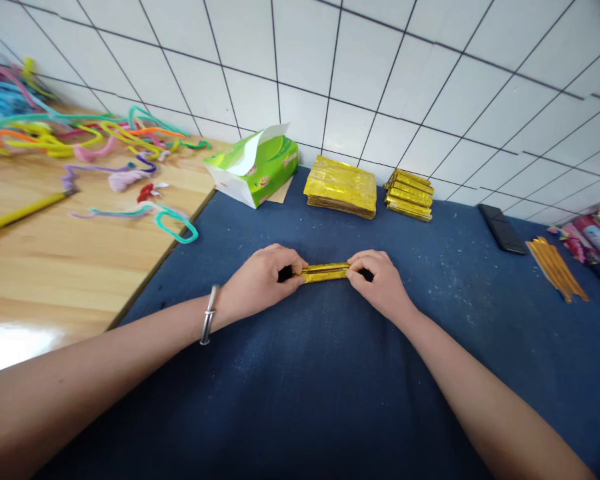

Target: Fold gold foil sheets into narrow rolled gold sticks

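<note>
Pinching opposite ends of a folded gold strip (pixel 326 273) between thumb and fingers, the left hand (pixel 265 277) and right hand (pixel 383 283) each have the grip pressed closed, at the middle of the dark blue tabletop (pixel 290 380). In the head view its long axis runs left to right, nearly level. It looks already creased narrow, like the narrow gold pieces (pixel 409 195) near the wall (pixel 300 113), while the gold sheet stack (pixel 341 187) beside them lies wide and flat.
</note>
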`<act>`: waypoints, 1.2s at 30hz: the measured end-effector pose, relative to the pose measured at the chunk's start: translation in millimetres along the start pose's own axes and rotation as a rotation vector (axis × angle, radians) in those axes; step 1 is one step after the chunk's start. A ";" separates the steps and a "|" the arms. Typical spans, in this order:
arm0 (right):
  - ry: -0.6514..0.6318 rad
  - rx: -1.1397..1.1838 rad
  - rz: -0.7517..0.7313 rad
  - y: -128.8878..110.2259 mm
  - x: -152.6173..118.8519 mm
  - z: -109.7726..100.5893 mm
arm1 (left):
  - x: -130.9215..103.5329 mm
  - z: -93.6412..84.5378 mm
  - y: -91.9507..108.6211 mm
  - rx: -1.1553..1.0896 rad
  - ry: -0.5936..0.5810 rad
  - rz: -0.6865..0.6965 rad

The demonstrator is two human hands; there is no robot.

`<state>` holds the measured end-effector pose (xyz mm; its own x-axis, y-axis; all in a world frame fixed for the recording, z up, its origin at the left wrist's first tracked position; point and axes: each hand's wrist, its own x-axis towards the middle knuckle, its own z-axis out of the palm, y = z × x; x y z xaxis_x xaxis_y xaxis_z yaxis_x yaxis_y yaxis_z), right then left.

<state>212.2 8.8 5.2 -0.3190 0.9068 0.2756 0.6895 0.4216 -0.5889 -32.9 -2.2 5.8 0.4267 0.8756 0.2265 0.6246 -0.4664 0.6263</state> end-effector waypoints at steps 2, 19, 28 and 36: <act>-0.013 0.021 0.007 0.5 -0.8 -1.3 | -0.2 -0.9 -0.2 0.004 -0.012 -0.006; -0.010 -0.037 -0.037 2.6 3.6 -1.8 | 0.2 1.3 -10.1 0.184 -0.055 0.227; -0.052 -0.055 -0.052 6.0 6.3 -4.0 | -0.3 0.8 -9.2 0.235 -0.089 0.244; -0.163 0.034 -0.077 12.3 8.1 -14.6 | -1.6 -3.2 -6.4 0.287 -0.105 0.295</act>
<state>227.6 21.4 11.3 -0.4729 0.8592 0.1955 0.6375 0.4868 -0.5972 -39.6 -0.2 3.8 0.6694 0.6886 0.2787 0.6163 -0.7243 0.3093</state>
